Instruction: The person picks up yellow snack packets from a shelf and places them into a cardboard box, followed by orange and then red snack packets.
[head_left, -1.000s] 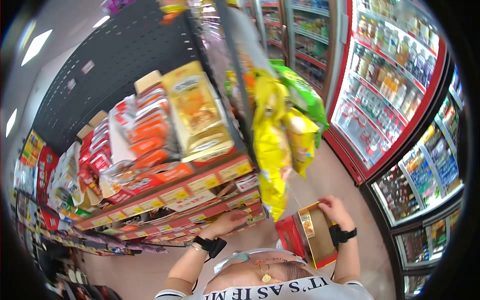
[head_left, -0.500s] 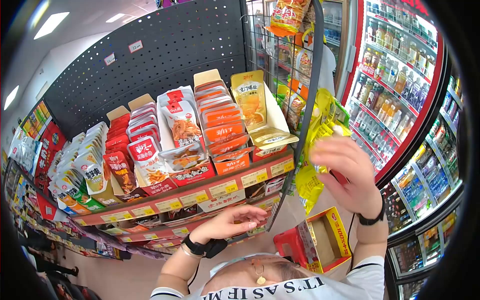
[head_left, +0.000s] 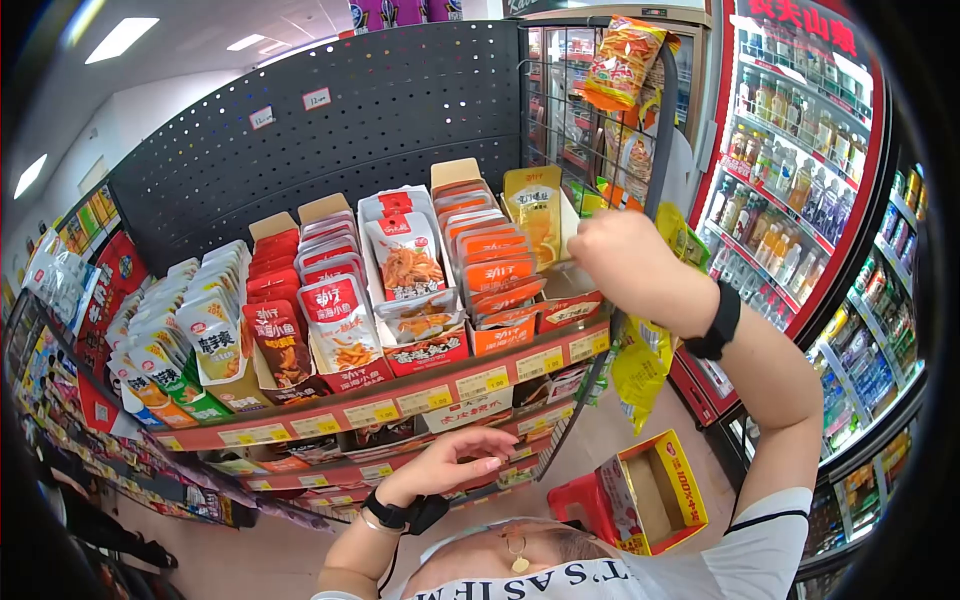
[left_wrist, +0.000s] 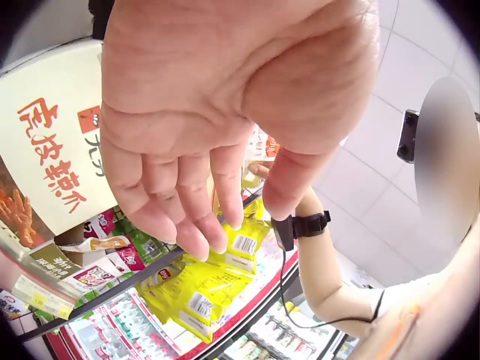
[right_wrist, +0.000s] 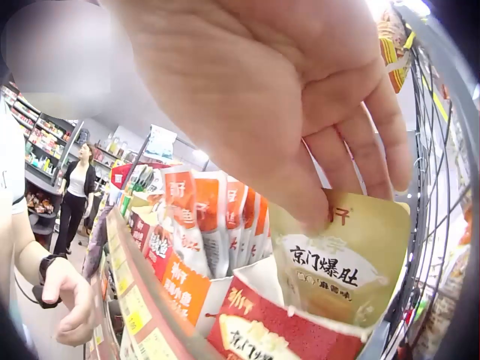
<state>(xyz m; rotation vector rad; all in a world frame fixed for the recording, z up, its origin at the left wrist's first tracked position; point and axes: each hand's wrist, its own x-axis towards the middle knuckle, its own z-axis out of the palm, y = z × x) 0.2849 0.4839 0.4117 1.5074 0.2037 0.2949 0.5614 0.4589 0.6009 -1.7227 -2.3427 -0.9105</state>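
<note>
My right hand [head_left: 630, 262] reaches to the front right end of the shelf, over a small display box [right_wrist: 277, 326]. Between its thumb and fingers it pinches the top edge of a gold snack pouch [right_wrist: 330, 262], which stands upright in that box in the right wrist view. Another gold pouch [head_left: 535, 215] leans at the back of the same box. My left hand [head_left: 455, 465] hovers before the lower shelf edge, fingers loosely extended and palm bare in the left wrist view. A printed sign [left_wrist: 56, 150] is near it.
Boxes of orange pouches [head_left: 495, 265] and red-and-white pouches [head_left: 405, 255] line the shelf leftward. A wire side rack [right_wrist: 442, 225] borders the right end, with yellow bags [head_left: 640, 375] hanging. An open yellow-and-red carton [head_left: 690, 490] sits low beside a red plastic item [head_left: 585, 505]. Drink fridges [head_left: 800, 150] stand right.
My right hand has gone from the open carton up to the gold pouches and now pinches one. The carton stays low down. The head view has turned right, and my left hand stays near the shelf edge.
</note>
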